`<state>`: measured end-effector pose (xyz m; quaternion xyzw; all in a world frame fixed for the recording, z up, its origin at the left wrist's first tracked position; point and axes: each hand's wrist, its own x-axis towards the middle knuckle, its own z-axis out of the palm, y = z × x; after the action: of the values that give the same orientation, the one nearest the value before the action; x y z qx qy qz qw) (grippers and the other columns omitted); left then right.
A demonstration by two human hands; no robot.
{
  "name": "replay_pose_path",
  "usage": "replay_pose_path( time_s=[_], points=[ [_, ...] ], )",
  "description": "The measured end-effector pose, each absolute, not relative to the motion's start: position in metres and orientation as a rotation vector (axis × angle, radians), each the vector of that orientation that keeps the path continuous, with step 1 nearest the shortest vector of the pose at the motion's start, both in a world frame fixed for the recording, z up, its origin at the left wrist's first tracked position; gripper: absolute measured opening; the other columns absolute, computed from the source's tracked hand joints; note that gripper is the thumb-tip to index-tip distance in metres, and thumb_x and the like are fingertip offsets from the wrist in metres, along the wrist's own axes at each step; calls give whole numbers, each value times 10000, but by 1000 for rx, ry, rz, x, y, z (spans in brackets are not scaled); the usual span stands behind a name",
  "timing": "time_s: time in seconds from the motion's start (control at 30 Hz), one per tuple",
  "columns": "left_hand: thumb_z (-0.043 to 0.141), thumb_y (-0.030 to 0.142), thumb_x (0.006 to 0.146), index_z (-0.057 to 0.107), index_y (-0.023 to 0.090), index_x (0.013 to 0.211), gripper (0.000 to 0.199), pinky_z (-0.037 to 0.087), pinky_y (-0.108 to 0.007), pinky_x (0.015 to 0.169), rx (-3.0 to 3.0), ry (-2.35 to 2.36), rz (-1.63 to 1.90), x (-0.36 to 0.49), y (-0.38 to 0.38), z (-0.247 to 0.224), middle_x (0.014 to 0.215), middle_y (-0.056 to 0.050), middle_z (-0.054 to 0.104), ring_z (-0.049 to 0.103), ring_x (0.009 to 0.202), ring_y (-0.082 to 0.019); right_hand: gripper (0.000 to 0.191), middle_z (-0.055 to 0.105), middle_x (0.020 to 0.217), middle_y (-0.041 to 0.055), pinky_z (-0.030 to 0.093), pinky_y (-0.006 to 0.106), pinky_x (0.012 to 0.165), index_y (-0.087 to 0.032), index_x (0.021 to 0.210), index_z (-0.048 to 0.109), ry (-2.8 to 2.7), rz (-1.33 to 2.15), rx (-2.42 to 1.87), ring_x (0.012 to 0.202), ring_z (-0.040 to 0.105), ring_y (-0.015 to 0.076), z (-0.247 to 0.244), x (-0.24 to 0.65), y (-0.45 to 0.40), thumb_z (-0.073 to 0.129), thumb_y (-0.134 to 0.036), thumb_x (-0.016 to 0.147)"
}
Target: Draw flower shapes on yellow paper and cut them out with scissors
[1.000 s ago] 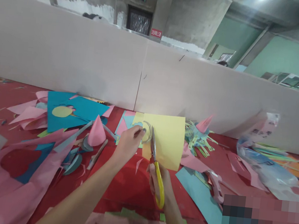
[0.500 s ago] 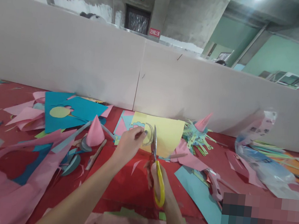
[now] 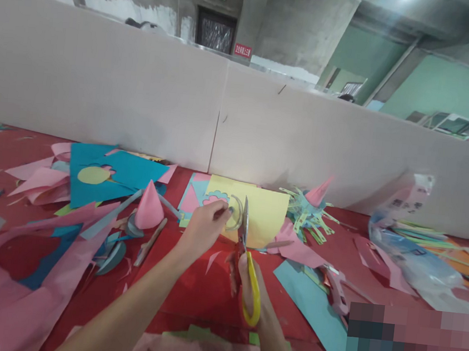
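Observation:
Pinched in the fingers of my left hand (image 3: 203, 227) is a thin, curved greyish strip (image 3: 239, 214), probably paper, that bows out to the right. My right hand (image 3: 248, 280) is closed round a pair of scissors with a yellow handle (image 3: 253, 297), the blades pointing up and away. The blades look nearly closed and stand just right of the strip, apart from it in the picture. Behind both lies a yellow paper sheet (image 3: 269, 218). A scalloped pink and blue paper shape (image 3: 216, 197) shows partly behind my left hand.
A pink paper cone (image 3: 150, 207) stands left, near blue sheets (image 3: 134, 173) and pink offcuts (image 3: 51, 181). A fringed piece with a pink cone (image 3: 314, 203), a glue gun (image 3: 337, 292) and a plastic bag (image 3: 426, 268) lie right. A pale partition (image 3: 151, 88) rises behind the red table.
The scissors and my right hand have shifted slightly to the right. My left hand has moved a touch the same way with the curved strip, which now looks narrower.

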<state>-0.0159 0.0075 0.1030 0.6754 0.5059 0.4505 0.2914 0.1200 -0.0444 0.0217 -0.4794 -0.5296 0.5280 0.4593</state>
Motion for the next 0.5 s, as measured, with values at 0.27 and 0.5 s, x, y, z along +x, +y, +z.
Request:
replay_pose_path(
  time_s=[0.27, 0.5],
  points=[
    [365, 290, 786, 394, 191, 597, 216, 269, -221, 521, 1789, 1346, 1201, -16, 7, 104, 565, 41, 355, 344, 546, -103, 515, 316, 385, -93, 265, 174, 292, -168, 747, 475, -1294, 1288, -1206, 290, 281, 52, 23, 120, -44, 372, -673, 736],
    [363, 312, 781, 414, 194, 609, 214, 278, -219, 528, 1800, 1368, 1180, -17, 8, 104, 565, 39, 371, 360, 551, -110, 530, 297, 358, -102, 271, 176, 282, -165, 768, 485, -1282, 1262, -1260, 277, 271, 53, 23, 119, -45, 379, -682, 725]
  ],
)
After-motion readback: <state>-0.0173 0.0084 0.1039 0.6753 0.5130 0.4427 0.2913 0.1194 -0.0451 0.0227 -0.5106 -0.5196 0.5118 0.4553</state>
